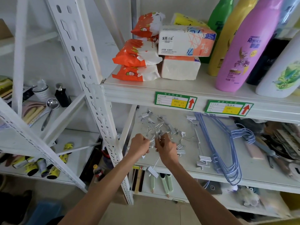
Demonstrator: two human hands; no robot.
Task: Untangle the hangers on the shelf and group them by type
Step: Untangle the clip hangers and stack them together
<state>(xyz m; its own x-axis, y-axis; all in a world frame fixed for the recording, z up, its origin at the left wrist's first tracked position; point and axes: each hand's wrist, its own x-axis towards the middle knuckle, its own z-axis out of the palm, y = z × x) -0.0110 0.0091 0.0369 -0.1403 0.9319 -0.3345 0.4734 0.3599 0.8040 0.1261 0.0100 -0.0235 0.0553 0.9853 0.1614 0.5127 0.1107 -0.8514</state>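
On the white lower shelf (186, 170), left hand (139, 146) and right hand (165, 148) each held a grip clamped on the tangled grey metal clip hangers (157, 125), while blue wire hangers (241, 133) lay grouped to their right, so sorting seemed partly done, untangling left.

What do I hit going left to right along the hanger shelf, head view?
In order: left hand → right hand (both gripping the tangled clip hangers) → loose clip hangers → blue wire hangers → pink block.
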